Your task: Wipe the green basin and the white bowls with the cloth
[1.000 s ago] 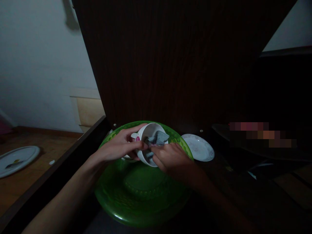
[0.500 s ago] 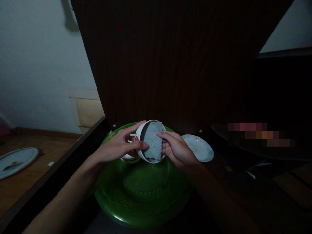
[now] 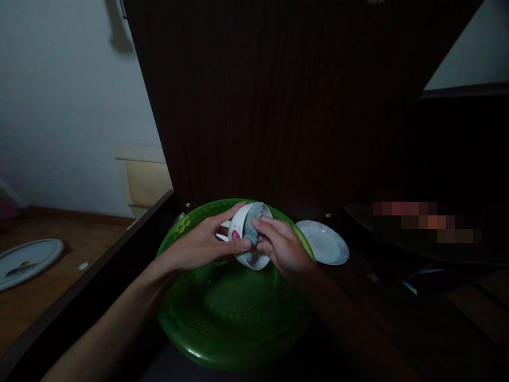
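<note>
A white cup (image 3: 240, 220) with a pink flower print is tilted on its side above a green basin (image 3: 234, 345). My left hand (image 3: 207, 239) grips it from the left, thumb at the rim, with the handle between thumb and fingers. My right hand (image 3: 282, 245) pinches a grey-blue textured cloth (image 3: 252, 220) and holds it partly inside the cup's mouth. Behind my left hand a sliver of something pale shows in the basin, mostly hidden.
A white patterned plate (image 3: 324, 243) lies right of the basin. A dark wooden panel (image 3: 270, 106) stands upright behind it. At the left runs a dark raised edge (image 3: 99, 276); beyond it a white oval lid-like thing (image 3: 34, 260) rests on the wooden floor.
The cup has turned so its mouth faces more to the right. The cloth, flat across the opening before, now shows narrow and edge-on, pushed further in by my right hand.
</note>
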Demonstrator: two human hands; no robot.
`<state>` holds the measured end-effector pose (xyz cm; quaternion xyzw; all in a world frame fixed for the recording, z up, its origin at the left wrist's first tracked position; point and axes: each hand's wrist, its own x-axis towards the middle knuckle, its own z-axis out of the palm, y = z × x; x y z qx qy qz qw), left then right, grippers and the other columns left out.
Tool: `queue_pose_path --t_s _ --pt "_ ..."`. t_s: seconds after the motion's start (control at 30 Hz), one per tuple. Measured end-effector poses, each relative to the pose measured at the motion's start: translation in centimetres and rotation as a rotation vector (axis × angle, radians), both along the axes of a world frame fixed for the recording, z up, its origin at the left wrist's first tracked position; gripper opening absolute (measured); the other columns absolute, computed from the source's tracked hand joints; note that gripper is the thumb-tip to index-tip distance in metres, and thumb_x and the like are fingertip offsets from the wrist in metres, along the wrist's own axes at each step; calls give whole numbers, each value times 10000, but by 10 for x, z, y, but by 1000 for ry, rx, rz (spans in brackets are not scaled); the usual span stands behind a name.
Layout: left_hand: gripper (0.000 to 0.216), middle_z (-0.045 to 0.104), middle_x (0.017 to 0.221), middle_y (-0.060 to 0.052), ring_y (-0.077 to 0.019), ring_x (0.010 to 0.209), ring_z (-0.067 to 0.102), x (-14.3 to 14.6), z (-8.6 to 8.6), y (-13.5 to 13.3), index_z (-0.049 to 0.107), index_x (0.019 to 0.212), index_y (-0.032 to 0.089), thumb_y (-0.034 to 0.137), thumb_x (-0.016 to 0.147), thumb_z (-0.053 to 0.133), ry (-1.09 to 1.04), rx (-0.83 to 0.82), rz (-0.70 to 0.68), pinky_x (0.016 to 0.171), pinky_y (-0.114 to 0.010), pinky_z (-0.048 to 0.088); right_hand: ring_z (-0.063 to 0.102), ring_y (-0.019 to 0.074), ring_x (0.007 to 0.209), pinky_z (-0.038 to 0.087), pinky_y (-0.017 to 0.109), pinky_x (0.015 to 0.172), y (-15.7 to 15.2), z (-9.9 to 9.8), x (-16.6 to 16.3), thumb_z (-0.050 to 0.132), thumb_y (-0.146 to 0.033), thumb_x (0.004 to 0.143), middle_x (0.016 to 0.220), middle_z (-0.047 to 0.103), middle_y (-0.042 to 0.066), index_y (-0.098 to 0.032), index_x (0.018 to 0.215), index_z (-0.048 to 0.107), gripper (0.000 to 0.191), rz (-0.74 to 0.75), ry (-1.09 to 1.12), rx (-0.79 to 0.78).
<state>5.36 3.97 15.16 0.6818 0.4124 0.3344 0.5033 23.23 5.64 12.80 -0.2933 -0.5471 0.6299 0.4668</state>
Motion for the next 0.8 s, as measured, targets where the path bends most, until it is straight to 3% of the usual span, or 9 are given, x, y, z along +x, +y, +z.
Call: queue_pose_path --t_s 0.23,0.47,0.57,0.67,0.8 --pt "929 653 886 -28 -174 747 601 -4 1 3 357 1536 230 467 749 788 -80 -56 -2 656 -280 518 468 103 557 390 225 511 -7 6 10 535 -260 877 609 524 -29 -178 678 584 221 44 -304 341" --pt "1025 654 785 -5 -167 716 633 -4 6 2 334 1543 213 490 695 838 -188 -147 102 665 -284 558 350 83 512 244 252 514 -14 17 20 468 -139 858 520 350 -66 -182 565 470 296 37 -713 702" --pt "964 689 798 -20 -177 716 655 -2 6 2 350 1540 222 446 730 824 -196 -162 139 669 -301 572 385 87 531 262 256 541 -12 17 21 476 -134 873 540 411 -61 -173 601 521 278 65 -760 712" --pt "872 724 862 -43 -186 722 676 1 6 2 398 1519 234 378 759 801 -233 -176 195 692 -330 586 463 107 611 321 253 584 -12 17 18 459 -189 940 651 554 -33 -165 757 625 248 15 -673 637" --pt "828 735 888 -44 -184 707 681 3 6 3 440 1496 248 348 754 792 -284 -195 218 705 -345 592 532 130 695 382 254 629 -20 14 11 446 -270 988 753 629 -13 -180 880 656 252 -24 -554 564"
